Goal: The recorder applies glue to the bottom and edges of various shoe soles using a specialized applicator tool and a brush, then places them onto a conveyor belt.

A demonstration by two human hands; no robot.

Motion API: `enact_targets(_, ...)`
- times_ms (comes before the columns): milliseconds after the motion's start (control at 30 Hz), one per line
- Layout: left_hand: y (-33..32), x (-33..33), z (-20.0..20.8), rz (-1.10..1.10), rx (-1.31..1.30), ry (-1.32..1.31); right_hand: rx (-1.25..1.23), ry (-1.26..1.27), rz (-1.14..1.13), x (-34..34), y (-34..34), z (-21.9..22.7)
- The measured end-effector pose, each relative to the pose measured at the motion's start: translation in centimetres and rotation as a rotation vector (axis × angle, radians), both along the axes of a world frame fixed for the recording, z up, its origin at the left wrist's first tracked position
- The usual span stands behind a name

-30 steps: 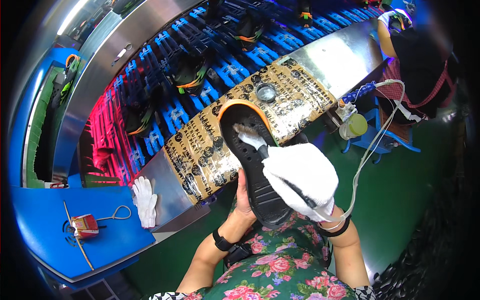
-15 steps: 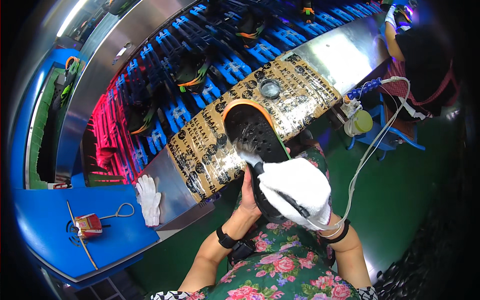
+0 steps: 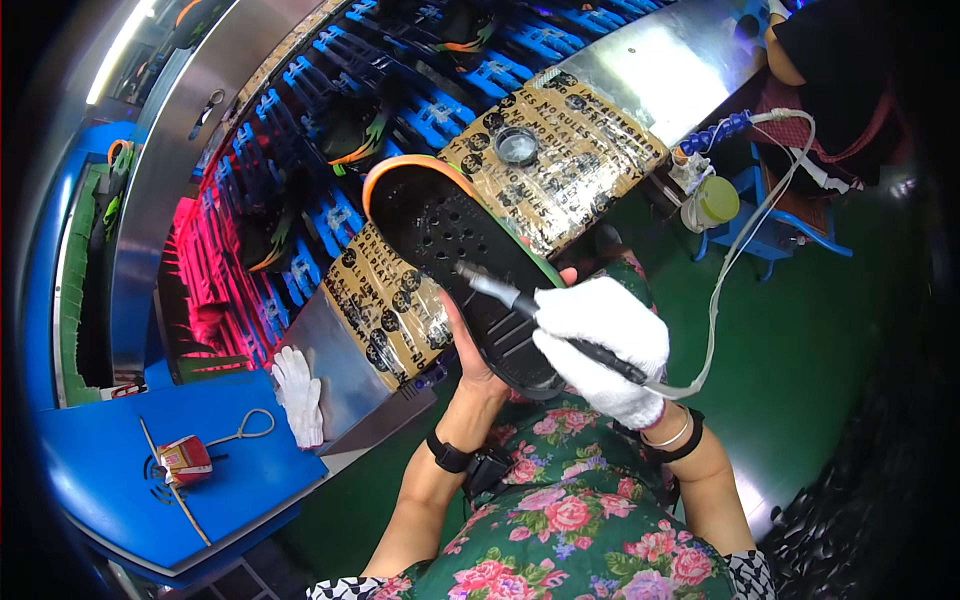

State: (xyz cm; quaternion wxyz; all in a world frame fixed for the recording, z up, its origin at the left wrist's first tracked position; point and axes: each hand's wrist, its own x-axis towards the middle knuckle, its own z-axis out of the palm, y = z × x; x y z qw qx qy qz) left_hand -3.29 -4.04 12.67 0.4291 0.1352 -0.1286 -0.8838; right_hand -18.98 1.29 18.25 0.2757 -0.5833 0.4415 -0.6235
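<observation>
My bare left hand [image 3: 478,365] grips a black shoe sole [image 3: 508,345] from beneath, its thumb along the near left side. The sole has an orange and green rim, round holes toward the toe and slots toward the heel. In a white knit glove, my right hand [image 3: 603,350] is closed around the dark handle of a brush [image 3: 505,292], with a clear hose running from its rear end. The pale bristles lie over the middle of the sole; whether they touch it I cannot tell.
Under the sole, taped brown cardboard [image 3: 590,190] covers a metal ledge and bears a small round dish [image 3: 516,146]. Beyond runs a blue-black conveyor [image 3: 420,110] carrying shoe parts. A blue stool [image 3: 110,450] and a spare glove [image 3: 298,395] are at left; another person's arm [image 3: 784,55] is far right.
The sole has moved up and left and shows more of its inner face. My right hand and the brush have shifted too, uncovering the slotted heel part.
</observation>
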Motion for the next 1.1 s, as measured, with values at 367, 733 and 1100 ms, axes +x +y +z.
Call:
enact_targets(367,-1.8,-0.2,0.6,0.048,-0.049,0.244,-0.163,0.254,0.076,-0.4,0.3,-1.6)
enact_targets(733,-2.8,1.1,-0.2,0.000,-0.066,0.292,-0.223,0.319,0.191,-0.1,0.8,-0.7)
enact_targets(1100,-3.8,2.0,0.6,0.009,-0.114,0.177,-0.115,0.149,0.318,-0.4,1.4,-1.0)
